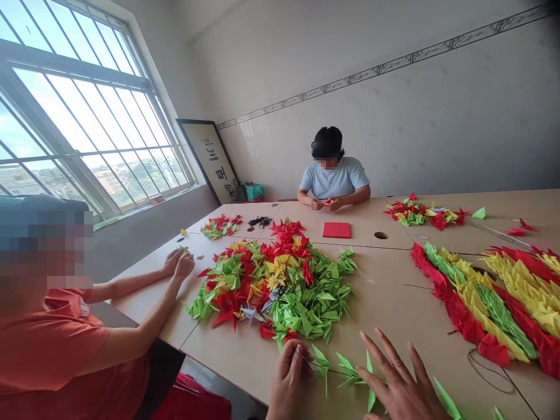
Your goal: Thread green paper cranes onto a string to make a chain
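Observation:
My left hand [289, 376] is at the table's front edge with thumb and fingers pinched together; what they hold is hidden. A green folded paper crane [322, 363] lies just right of its fingertips, and a dark thread-like line runs from there toward more green paper cranes [349, 371]. Fingers spread wide, my right hand [405, 382] hovers over or rests on this row; I cannot tell which. Another green crane [447, 399] shows at its right side. Directly beyond my left hand lies a large heap of green, red and yellow paper cranes [321, 303].
Strung rows of cranes [464, 291] cover the table's right side, with a loose dark cord [490, 373] near them. A red paper stack [336, 230] and a smaller crane pile [411, 211] lie farther back. Two people sit at the table, left and across, both handling small pieces.

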Demonstrator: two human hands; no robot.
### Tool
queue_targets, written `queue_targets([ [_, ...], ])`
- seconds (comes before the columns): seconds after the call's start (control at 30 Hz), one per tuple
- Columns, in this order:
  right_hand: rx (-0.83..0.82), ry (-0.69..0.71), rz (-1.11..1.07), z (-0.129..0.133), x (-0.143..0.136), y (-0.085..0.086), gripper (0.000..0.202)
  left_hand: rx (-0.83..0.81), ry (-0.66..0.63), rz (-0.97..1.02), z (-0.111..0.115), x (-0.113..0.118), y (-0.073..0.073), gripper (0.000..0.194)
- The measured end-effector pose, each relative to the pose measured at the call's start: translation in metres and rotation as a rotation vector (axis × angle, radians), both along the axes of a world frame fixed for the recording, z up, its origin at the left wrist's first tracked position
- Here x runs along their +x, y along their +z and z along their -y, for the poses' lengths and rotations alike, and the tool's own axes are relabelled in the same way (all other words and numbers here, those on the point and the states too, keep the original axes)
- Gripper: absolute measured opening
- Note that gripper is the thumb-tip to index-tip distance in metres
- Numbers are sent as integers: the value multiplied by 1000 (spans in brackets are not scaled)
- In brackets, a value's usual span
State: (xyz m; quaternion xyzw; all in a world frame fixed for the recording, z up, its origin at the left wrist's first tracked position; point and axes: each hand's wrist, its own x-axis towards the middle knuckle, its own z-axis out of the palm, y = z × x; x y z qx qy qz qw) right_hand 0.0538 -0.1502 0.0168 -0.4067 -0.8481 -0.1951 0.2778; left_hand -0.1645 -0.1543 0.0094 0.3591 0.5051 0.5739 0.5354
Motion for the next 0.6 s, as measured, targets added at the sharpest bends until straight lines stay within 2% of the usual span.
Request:
queue_targets([
  [0.33, 115, 121, 103, -5, -29, 7, 48, 42, -25, 25, -1, -2, -14, 35],
  [0.47, 88, 167, 41, -1, -39, 7, 49, 57, -6, 21, 0, -3, -13, 33],
  [0.57, -107, 134, -204, 4, -13, 8, 61, 55, 17, 7, 1, -6, -9, 32],
  [0.6, -272, 100, -328, 6, 4, 6, 63, 45, 26, 23, 0, -8, -8, 33],
])
